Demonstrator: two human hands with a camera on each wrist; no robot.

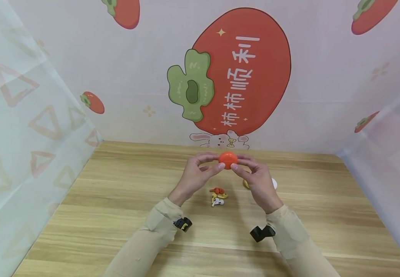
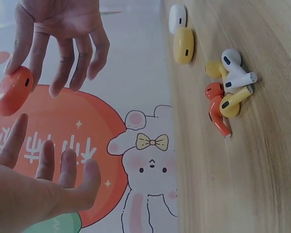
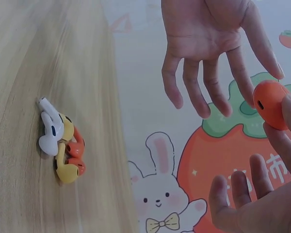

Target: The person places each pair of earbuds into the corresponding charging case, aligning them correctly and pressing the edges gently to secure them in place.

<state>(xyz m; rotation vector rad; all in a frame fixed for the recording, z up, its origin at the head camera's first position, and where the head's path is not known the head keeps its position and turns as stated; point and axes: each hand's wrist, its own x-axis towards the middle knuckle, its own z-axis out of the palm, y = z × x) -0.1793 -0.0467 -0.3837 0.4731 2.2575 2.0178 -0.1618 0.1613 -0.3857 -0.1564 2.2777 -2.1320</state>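
Note:
Raised above the tabletop, a glossy orange earbud case is pinched from both sides by the two hands. My left hand holds its left side between thumb and index finger. On the opposite side my right hand grips it the same way, the other fingers spread loosely. The case looks closed, with a small dark slot on its side in both wrist views. Below the hands lies a little pile of loose earbuds: orange earbuds, yellow earbuds and white earbuds.
A yellow earbud case and a white earbud case sit side by side on the wooden table, partly hidden behind the right hand in the head view. A printed cloth backdrop rises along the back and sides.

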